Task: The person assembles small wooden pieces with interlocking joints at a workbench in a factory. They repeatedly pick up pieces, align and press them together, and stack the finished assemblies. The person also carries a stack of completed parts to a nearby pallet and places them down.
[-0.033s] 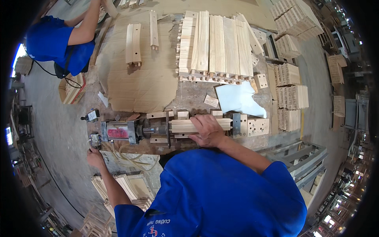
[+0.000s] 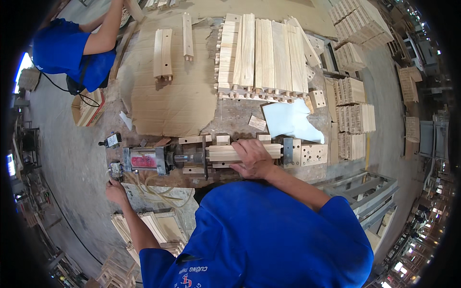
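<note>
Wooden piece (image 2: 220, 153) lies lengthwise on the bench (image 2: 235, 115), between the press's upright metal plate (image 2: 206, 157) and a grey block (image 2: 287, 150). The right hand (image 2: 253, 158) clasps it, fingers and thumb clamped on it. The left hand (image 2: 116, 191) is at a small valve (image 2: 115, 169); whether its fingers are closed, I cannot tell.

Shirt (image 2: 283, 230) is solid bright blue, kinda loose with soft creases, and both sleeves (image 2: 348, 221) are short. There's white lettering (image 2: 195, 270) on the front, plus a little red and white logo (image 2: 186, 280). Forearms (image 2: 138, 225) are bare, and so are the left hand (image 2: 116, 192) and right hand (image 2: 254, 159).
</note>
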Demonstrator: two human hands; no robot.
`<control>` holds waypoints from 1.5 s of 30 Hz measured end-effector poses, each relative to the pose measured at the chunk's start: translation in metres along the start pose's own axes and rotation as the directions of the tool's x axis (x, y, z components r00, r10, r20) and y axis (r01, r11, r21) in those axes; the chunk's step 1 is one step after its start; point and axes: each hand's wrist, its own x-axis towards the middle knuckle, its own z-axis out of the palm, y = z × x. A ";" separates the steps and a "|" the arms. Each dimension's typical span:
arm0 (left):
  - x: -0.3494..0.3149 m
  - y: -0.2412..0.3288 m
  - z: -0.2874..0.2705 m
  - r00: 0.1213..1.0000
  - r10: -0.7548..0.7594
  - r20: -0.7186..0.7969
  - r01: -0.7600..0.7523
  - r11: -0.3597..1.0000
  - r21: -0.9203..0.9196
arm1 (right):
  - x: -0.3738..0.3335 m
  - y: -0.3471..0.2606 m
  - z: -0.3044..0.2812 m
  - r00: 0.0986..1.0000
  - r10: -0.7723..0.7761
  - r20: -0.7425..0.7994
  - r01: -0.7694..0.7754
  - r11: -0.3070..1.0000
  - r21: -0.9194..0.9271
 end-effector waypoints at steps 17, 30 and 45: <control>-0.006 -0.025 -0.003 0.794 -0.368 0.484 0.593 0.297 -0.748 | 0.001 0.003 -0.003 0.969 0.063 0.240 -0.054 0.998 -0.043; -0.037 0.028 -0.052 0.957 -0.272 -0.098 0.127 0.700 -0.703 | 0.047 -0.039 -0.082 1.000 0.027 -0.014 -0.025 0.994 0.103; -0.062 0.253 -0.222 -0.016 0.980 0.199 -0.041 0.198 -0.979 | 0.095 -0.080 -0.138 0.735 -0.668 0.113 0.661 0.669 -0.340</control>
